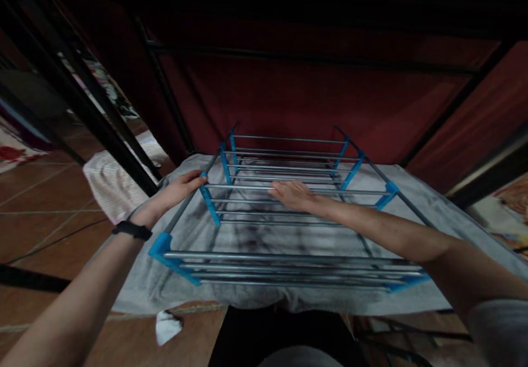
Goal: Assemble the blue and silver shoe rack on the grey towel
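Observation:
A rack of grey metal rods with blue plastic connectors (210, 204), which looks like a shoe rack, lies on a grey cloth (256, 240). My left hand (181, 188), with a black band at the wrist, closes on the rack's left side pole by a blue connector. My right hand (293, 193) has its fingers curled over a cross rod near the rack's middle. The palm and thumb of this hand are mostly hidden. The nearest row of rods (289, 262) lies between my arms, close to my lap.
Black metal frame bars (99, 114) stand at left and right. Behind the rack hangs a dark red cloth (280, 97). A striped cloth (109, 182) sits at the left. A small white item (167, 327) rests on the tiled floor (49, 218).

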`<action>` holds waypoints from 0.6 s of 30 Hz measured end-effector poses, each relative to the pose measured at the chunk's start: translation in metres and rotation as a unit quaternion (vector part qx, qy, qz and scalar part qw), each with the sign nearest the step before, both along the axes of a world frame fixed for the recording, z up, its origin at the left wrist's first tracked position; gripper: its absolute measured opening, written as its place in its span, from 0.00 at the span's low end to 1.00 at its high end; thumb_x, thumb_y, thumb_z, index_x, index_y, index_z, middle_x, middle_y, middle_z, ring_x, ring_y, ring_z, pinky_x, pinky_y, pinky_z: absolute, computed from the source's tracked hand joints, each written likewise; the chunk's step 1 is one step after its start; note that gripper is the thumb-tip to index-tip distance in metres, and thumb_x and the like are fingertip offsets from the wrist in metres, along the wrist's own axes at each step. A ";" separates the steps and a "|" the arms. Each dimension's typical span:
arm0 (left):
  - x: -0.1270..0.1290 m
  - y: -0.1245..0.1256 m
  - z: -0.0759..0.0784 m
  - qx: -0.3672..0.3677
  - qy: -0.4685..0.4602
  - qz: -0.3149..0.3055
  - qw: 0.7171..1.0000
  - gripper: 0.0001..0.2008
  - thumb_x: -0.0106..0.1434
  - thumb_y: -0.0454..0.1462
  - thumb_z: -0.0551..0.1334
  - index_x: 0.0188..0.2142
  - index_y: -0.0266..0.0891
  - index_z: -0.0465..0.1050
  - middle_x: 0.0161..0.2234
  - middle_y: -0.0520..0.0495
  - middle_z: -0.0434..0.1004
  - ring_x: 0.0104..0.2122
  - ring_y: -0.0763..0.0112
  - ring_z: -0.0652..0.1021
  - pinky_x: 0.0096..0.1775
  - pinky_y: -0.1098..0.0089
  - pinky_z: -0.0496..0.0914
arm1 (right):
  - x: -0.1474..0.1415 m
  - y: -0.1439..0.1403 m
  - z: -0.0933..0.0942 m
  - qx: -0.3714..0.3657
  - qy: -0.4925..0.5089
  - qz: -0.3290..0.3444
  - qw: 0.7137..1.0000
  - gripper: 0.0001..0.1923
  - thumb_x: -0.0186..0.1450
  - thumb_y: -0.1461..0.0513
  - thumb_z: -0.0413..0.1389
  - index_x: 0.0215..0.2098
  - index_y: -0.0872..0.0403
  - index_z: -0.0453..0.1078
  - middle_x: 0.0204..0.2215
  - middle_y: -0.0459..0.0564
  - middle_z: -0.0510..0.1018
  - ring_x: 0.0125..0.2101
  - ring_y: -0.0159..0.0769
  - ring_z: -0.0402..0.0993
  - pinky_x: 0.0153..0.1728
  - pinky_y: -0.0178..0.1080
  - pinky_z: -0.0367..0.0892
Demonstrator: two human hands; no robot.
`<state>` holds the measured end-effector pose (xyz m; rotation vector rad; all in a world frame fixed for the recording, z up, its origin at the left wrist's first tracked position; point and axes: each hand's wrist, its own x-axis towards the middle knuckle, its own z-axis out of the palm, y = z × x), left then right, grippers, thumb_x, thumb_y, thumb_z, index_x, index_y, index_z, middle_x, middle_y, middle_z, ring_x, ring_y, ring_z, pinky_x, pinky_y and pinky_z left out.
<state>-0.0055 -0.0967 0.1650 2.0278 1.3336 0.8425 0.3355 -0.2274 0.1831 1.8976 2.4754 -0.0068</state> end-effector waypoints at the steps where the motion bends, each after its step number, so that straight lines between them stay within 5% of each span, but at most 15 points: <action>1: -0.001 0.001 0.003 0.015 0.036 -0.013 0.999 0.31 0.58 0.58 0.60 0.51 0.38 0.75 0.52 0.38 0.77 0.52 0.47 0.75 0.56 0.53 0.67 | 0.000 0.000 -0.001 0.000 0.001 0.001 1.000 0.23 0.76 0.50 0.35 0.52 0.50 0.66 0.46 0.53 0.79 0.46 0.44 0.76 0.43 0.41 0.64; 5: 0.006 -0.010 0.022 0.087 0.220 -0.015 0.971 0.28 0.65 0.54 0.52 0.52 0.39 0.74 0.45 0.36 0.80 0.47 0.48 0.78 0.51 0.55 0.70 | -0.004 0.000 -0.005 0.017 0.000 0.020 1.000 0.20 0.76 0.52 0.37 0.51 0.51 0.66 0.47 0.54 0.78 0.48 0.44 0.75 0.44 0.41 0.64; 8: 0.017 -0.026 0.037 0.168 0.385 0.008 0.907 0.25 0.69 0.50 0.48 0.50 0.37 0.74 0.38 0.34 0.80 0.42 0.47 0.80 0.47 0.54 0.71 | -0.011 0.001 -0.007 0.040 -0.002 0.027 0.999 0.18 0.76 0.54 0.39 0.51 0.52 0.65 0.48 0.56 0.77 0.49 0.43 0.74 0.45 0.42 0.65; 11: 0.025 -0.036 0.044 0.207 0.457 0.006 0.865 0.22 0.70 0.47 0.47 0.47 0.36 0.73 0.35 0.35 0.79 0.39 0.49 0.80 0.44 0.57 0.71 | -0.017 0.004 -0.007 0.038 -0.005 0.017 0.999 0.19 0.76 0.53 0.38 0.50 0.53 0.65 0.46 0.56 0.78 0.47 0.44 0.76 0.43 0.43 0.66; 18: 0.024 -0.033 0.040 0.203 0.446 0.007 0.872 0.20 0.70 0.47 0.49 0.44 0.37 0.73 0.30 0.39 0.78 0.36 0.51 0.80 0.43 0.58 0.70 | -0.018 0.011 -0.006 0.017 -0.027 0.019 0.999 0.21 0.75 0.51 0.38 0.51 0.53 0.65 0.46 0.58 0.79 0.45 0.46 0.77 0.42 0.42 0.67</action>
